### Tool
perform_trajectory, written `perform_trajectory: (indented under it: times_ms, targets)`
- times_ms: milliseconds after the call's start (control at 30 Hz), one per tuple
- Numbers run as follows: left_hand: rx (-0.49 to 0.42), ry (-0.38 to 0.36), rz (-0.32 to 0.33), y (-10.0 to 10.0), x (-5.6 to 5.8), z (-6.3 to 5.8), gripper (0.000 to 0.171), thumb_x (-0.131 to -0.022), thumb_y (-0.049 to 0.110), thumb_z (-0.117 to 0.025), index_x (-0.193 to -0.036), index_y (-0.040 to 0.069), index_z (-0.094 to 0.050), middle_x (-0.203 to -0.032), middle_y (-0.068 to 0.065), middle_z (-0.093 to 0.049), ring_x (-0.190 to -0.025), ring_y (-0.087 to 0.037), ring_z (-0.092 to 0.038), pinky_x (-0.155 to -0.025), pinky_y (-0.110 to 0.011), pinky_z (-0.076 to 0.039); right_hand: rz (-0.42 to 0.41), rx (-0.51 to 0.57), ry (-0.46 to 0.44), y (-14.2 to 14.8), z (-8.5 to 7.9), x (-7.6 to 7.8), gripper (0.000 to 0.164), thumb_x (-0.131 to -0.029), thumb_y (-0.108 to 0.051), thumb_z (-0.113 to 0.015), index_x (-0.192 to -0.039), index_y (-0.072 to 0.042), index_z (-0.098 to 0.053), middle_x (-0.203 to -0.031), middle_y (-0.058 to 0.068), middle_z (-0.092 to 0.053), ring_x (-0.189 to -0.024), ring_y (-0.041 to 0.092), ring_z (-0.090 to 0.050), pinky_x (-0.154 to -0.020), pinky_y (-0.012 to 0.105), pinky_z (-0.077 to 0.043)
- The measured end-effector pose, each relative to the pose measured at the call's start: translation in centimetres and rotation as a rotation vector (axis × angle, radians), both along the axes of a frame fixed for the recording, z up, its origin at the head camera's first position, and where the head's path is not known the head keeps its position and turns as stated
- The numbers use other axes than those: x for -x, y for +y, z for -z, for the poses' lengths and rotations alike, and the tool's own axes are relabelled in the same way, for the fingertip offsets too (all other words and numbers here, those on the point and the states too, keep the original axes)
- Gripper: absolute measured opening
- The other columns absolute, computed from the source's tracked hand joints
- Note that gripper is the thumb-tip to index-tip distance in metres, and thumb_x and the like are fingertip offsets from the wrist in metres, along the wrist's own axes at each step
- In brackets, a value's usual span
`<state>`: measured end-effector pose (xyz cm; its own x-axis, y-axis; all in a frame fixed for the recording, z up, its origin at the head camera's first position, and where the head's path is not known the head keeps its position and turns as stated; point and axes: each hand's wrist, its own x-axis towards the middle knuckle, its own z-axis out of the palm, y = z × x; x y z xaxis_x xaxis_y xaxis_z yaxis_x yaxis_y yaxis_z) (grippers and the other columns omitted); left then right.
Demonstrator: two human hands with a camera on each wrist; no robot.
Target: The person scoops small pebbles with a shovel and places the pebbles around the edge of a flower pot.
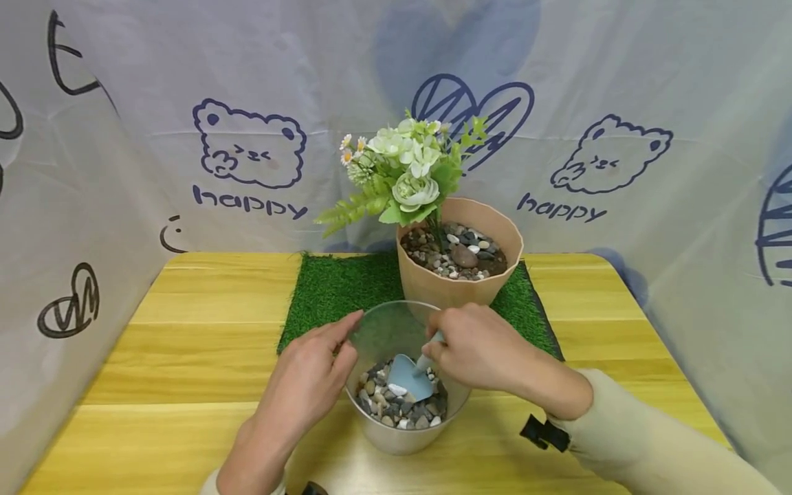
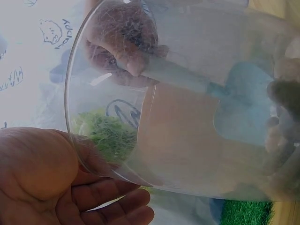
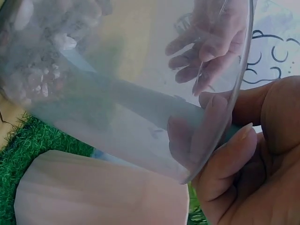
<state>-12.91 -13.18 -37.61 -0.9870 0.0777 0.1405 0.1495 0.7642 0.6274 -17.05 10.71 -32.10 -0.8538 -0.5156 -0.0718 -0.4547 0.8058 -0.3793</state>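
A clear plastic bucket (image 1: pixel 402 440) holds several grey, white and tan pebbles (image 1: pixel 396 409) at its bottom. My right hand (image 1: pixel 479 347) grips the handle of a small light-blue shovel (image 1: pixel 410 378) over the bucket's right rim. The blade slants down onto the pebbles inside, also visible through the cloudy wall in the left wrist view. My left hand (image 1: pixel 312 368) rests against the bucket's left rim with its fingers loosely extended. In the left wrist view, the left hand's fingers (image 2: pixel 110 194) lie beside the outer wall, lightly bent.
Behind the bucket, a peach flowerpot (image 1: pixel 454 292) with stones and artificial flowers (image 1: pixel 414 185) stands on a green grass mat (image 1: pixel 346 292). The wood-grain table (image 1: pixel 185 357) is enclosed by a printed white curtain (image 1: pixel 346 82).
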Motion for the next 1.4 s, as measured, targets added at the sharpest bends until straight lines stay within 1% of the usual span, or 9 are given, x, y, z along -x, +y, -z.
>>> perform_trajectory:
  times_ms: [200, 367, 600, 800, 1033, 1133, 1200, 1300, 1400]
  targets:
    - [0.0, 0.003, 0.008, 0.0, 0.0, 0.0, 0.05, -0.103, 0.016, -0.056, -0.153, 0.02, -0.058, -0.146, -0.011, -0.065, -0.061, -0.012, -0.046, -0.057, -0.028, -0.044, 0.001, 0.027, -0.036, 0.1, -0.1, -0.2, 0.01, -0.096, -0.023, -0.073, -0.092, -0.015, -0.077, -0.072, -0.01, -0.068, -0.058, 0.007, -0.057, -0.063, 0.03, -0.052]
    - [-0.003, 0.004, 0.01, 0.0, 0.0, 0.0, 0.05, -0.103, 0.016, -0.056, -0.153, 0.02, -0.057, -0.147, -0.011, -0.065, -0.053, -0.01, -0.043, -0.054, -0.028, -0.044, 0.014, 0.061, -0.082, 0.2, -0.1, -0.3, 0.012, -0.097, -0.025, -0.072, -0.09, -0.016, -0.076, -0.066, -0.011, -0.063, -0.056, 0.008, -0.056, -0.062, 0.031, -0.051]
    - [-0.01, -0.013, 0.006, -0.1, 0.0, 0.0, 0.05, -0.103, 0.016, -0.056, -0.153, 0.021, -0.057, -0.148, -0.01, -0.064, -0.05, -0.011, -0.041, -0.053, -0.028, -0.043, 0.05, 0.168, -0.247, 0.8, -0.4, -0.1, 0.013, -0.1, -0.021, -0.07, -0.09, -0.013, -0.075, -0.054, -0.002, -0.06, -0.046, 0.012, -0.057, -0.049, 0.031, -0.046]
    - [-0.008, -0.013, 0.003, -0.1, 0.0, 0.0, 0.05, -0.103, 0.017, -0.056, -0.153, 0.022, -0.057, -0.148, -0.01, -0.064, -0.053, -0.012, -0.042, -0.053, -0.029, -0.043, 0.029, 0.211, -0.296, 1.2, -0.4, 0.2, 0.015, -0.099, -0.019, -0.069, -0.087, -0.013, -0.074, -0.065, -0.002, -0.066, -0.051, 0.014, -0.064, -0.053, 0.035, -0.053]
    - [-0.006, 0.0, 0.009, -0.1, 0.0, 0.1, 0.05, -0.103, 0.016, -0.056, -0.153, 0.021, -0.057, -0.146, -0.01, -0.066, -0.056, -0.013, -0.044, -0.054, -0.03, -0.044, 0.047, 0.298, -0.344, 2.0, -0.2, 0.2, 0.017, -0.1, -0.018, -0.067, -0.088, -0.009, -0.075, -0.069, 0.004, -0.069, -0.052, 0.016, -0.064, -0.049, 0.034, -0.052]
    - [0.008, 0.026, 0.018, 0.0, 0.1, 0.1, 0.05, -0.103, 0.016, -0.057, -0.152, 0.02, -0.058, -0.144, -0.01, -0.067, -0.069, -0.015, -0.057, -0.066, -0.033, -0.053, 0.085, 0.325, -0.359, 2.3, -0.1, 0.0, 0.018, -0.101, -0.02, -0.067, -0.089, -0.009, -0.074, -0.069, 0.004, -0.069, -0.052, 0.018, -0.064, -0.047, 0.033, -0.049]
    - [0.011, 0.033, 0.02, 0.0, 0.1, 0.2, 0.05, -0.103, 0.017, -0.056, -0.152, 0.02, -0.058, -0.144, -0.01, -0.067, -0.075, -0.016, -0.057, -0.068, -0.036, -0.053, 0.11, 0.347, -0.365, 2.6, 0.1, -0.1, 0.017, -0.101, -0.021, -0.067, -0.092, -0.009, -0.074, -0.07, 0.005, -0.069, -0.053, 0.018, -0.063, -0.047, 0.033, -0.049]
    - [0.008, 0.021, 0.018, 0.0, 0.1, 0.1, 0.05, -0.103, 0.017, -0.056, -0.152, 0.02, -0.058, -0.146, -0.01, -0.066, -0.068, -0.015, -0.054, -0.064, -0.033, -0.05, 0.121, 0.368, -0.362, 2.8, 0.3, -0.3, 0.016, -0.1, -0.02, -0.067, -0.096, -0.008, -0.075, -0.072, 0.005, -0.07, -0.053, 0.016, -0.062, -0.047, 0.032, -0.048]
    - [-0.004, -0.002, 0.016, 0.0, 0.1, 0.0, 0.05, -0.103, 0.017, -0.055, -0.153, 0.02, -0.057, -0.148, -0.011, -0.064, -0.058, -0.014, -0.043, -0.056, -0.03, -0.043, 0.114, 0.372, -0.366, 2.7, 0.4, -0.4, 0.014, -0.1, -0.019, -0.068, -0.097, -0.008, -0.076, -0.073, 0.006, -0.07, -0.052, 0.016, -0.062, -0.046, 0.031, -0.046]
